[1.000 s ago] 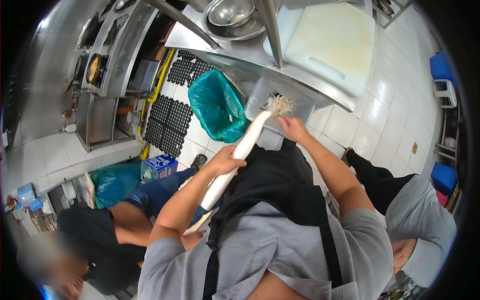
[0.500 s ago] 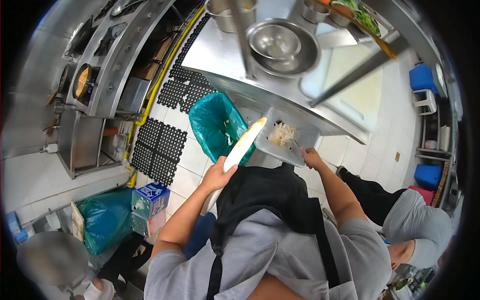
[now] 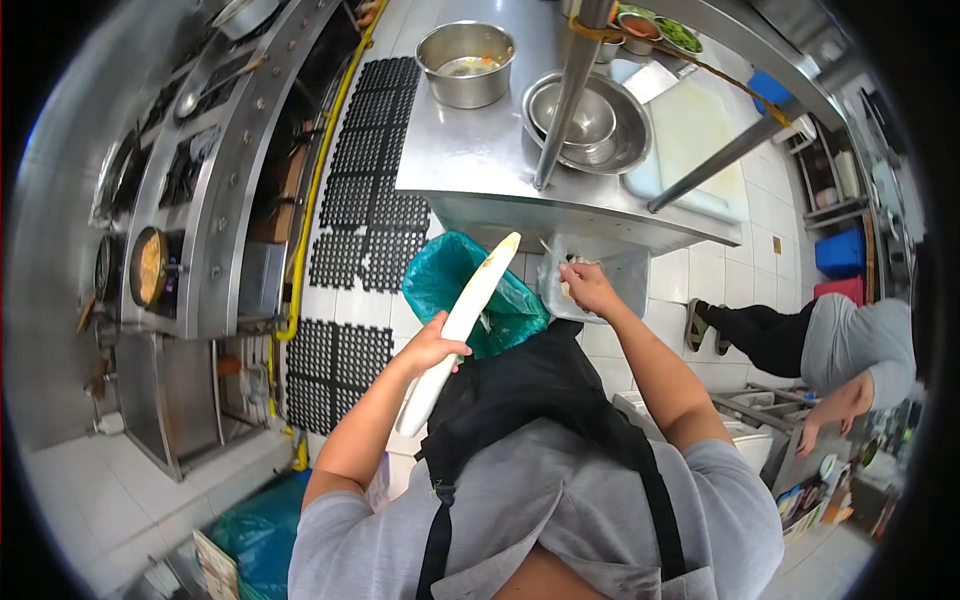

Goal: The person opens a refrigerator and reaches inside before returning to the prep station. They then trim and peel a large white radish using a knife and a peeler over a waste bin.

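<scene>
My left hand [image 3: 428, 350] is closed around a long, narrow white board [image 3: 462, 325], seen almost edge-on, with brown stains near its far tip. The board slants over a bin lined with a green bag [image 3: 425, 275]. My right hand [image 3: 588, 287] is closed in a pinch above a grey plastic tub [image 3: 630, 280]. A thin utensil [image 3: 549, 248] sticks out from its fingers; its kind I cannot make out. Pale shreds in the tub are mostly hidden behind this hand.
Ahead stands a steel table [image 3: 470, 150] bearing a pot [image 3: 466, 65], nested metal bowls [image 3: 590, 120], a cutting board [image 3: 700, 140] and a cleaver [image 3: 650, 82]. A stove [image 3: 205, 190] runs along the left. Black mats [image 3: 370, 150] cover some floor. Another person [image 3: 845, 335] is at right.
My right hand has moved from the tub's near right rim to above its near left part. My left hand still holds the white board, now a little lower. The camera view has shifted.
</scene>
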